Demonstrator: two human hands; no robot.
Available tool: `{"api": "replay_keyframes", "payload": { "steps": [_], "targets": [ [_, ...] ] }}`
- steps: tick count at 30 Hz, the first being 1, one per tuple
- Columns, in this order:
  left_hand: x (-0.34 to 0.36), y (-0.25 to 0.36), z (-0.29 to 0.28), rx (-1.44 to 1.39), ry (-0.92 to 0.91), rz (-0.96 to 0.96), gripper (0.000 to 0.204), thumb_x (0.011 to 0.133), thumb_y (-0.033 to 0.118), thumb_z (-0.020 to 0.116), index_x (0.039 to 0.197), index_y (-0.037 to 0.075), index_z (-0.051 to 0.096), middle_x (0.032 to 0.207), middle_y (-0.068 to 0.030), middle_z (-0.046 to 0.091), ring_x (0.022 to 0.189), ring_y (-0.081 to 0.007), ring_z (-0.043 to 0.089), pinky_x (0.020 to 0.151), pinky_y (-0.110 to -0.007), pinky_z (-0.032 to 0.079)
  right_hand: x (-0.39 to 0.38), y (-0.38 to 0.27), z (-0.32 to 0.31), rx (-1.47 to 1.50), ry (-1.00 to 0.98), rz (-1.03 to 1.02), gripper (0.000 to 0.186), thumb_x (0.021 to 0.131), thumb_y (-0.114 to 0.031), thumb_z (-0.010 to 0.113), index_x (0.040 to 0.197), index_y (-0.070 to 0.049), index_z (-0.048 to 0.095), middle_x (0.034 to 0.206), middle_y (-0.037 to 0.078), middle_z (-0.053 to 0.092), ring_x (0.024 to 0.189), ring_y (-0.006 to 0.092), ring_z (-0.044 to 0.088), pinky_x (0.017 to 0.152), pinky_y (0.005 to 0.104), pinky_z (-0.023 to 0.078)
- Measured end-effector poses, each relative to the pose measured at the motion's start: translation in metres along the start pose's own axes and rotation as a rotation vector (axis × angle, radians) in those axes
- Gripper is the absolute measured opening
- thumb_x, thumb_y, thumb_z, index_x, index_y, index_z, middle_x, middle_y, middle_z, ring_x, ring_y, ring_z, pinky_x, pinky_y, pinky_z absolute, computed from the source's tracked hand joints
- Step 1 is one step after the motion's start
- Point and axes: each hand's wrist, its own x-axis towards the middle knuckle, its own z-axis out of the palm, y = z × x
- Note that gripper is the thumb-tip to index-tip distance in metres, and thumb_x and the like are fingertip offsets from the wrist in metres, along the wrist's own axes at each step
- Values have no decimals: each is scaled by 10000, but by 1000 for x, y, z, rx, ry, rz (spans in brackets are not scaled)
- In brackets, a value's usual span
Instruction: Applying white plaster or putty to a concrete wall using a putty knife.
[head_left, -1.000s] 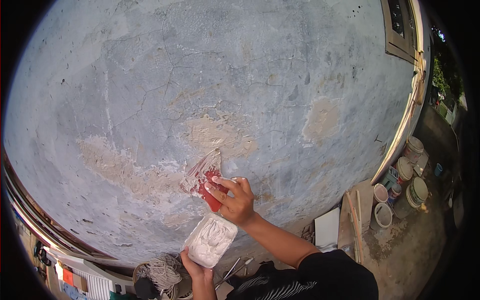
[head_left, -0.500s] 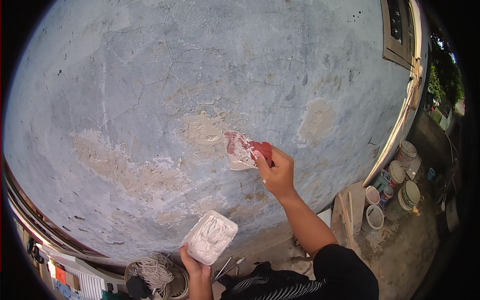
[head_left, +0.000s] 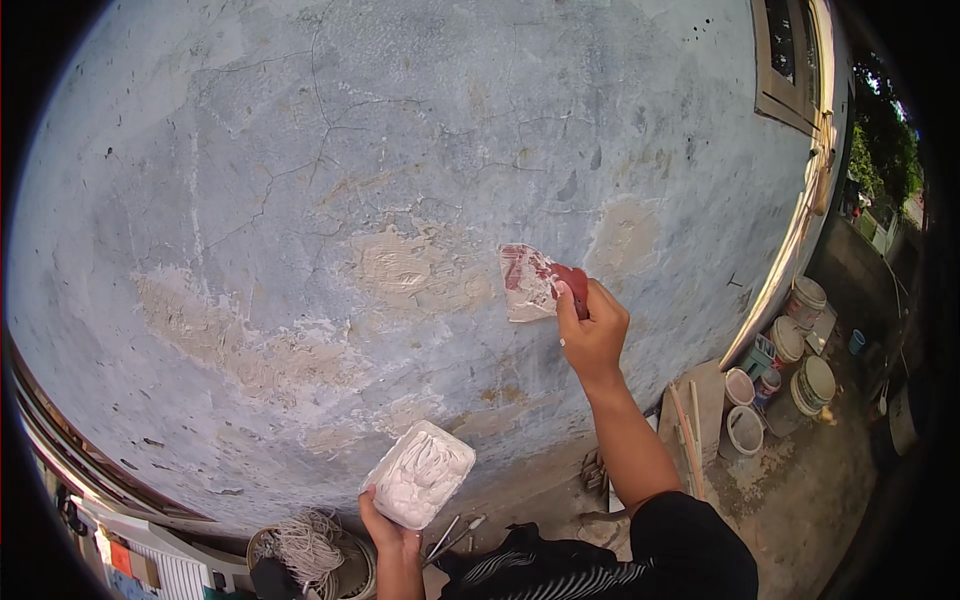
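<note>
My right hand point(head_left: 597, 335) grips a red plastic putty scraper point(head_left: 569, 279), its broad blade smeared with pale filler, held against the cracked pale blue-grey wall point(head_left: 450, 120). To the left of the blade is a rough beige filler patch point(head_left: 405, 265); a smoother patch point(head_left: 625, 235) sits up and to the right, and a long ragged one point(head_left: 235, 330) stretches over the left part of the wall. Low in the middle, my left hand point(head_left: 392, 527) holds a white rectangular tub point(head_left: 425, 470) of creamy white filler, fingers round its left edge.
Several buckets point(head_left: 810, 385), boards point(head_left: 708, 420) and thin strips stand along the right on concrete point(head_left: 790, 500). A window frame point(head_left: 780, 95) is at top right, with a long pale strip point(head_left: 770, 310) below. A string mop head point(head_left: 308, 550) and metal tools point(head_left: 450, 540) lie at the bottom.
My right hand with the scraper has moved up and to the right, off the middle patch, its blade turning on the way. My left hand and the tub have barely moved.
</note>
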Motion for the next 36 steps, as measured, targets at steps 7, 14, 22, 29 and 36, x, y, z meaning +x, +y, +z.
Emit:
{"api": "replay_keyframes", "payload": {
  "steps": [7,14,22,29,36],
  "targets": [
    [5,1,-14,-10,-13,15,672,866,386,486,1385,-38,432,1366,-219,526,1228,-381,544,1031,-486,454,14,-17,-29,45,70,-193,199,797,39,676,988,-8,711,818,85,649,606,221,574,541,295,449],
    [8,0,-18,7,-22,2,665,875,401,496,1376,-33,440,1353,-206,535,1214,-368,557,1020,-482,466,-7,-30,12,-255,-136,-561,474,657,3,714,1125,-72,720,965,46,676,718,209,592,614,304,496],
    [10,-2,-17,6,-17,-3,694,862,404,505,1393,-35,421,1379,-212,513,1245,-377,532,1045,-491,445,-55,-22,51,-214,-233,-549,463,670,-67,736,1132,-90,717,975,10,661,730,187,582,610,288,495],
    [9,0,-12,-20,30,5,677,866,374,470,1401,-36,413,1387,-215,509,1251,-383,527,1049,-501,440,-92,-5,43,-206,-395,-604,466,667,-102,745,1132,-104,717,965,-7,661,729,172,576,597,276,494],
    [11,-2,-21,-33,15,23,656,883,362,433,1399,-44,419,1392,-228,504,1253,-395,521,1053,-510,434,-84,-18,13,90,-550,-567,424,683,-60,750,1105,-97,724,906,22,683,671,176,590,573,282,496]
  ]
}}
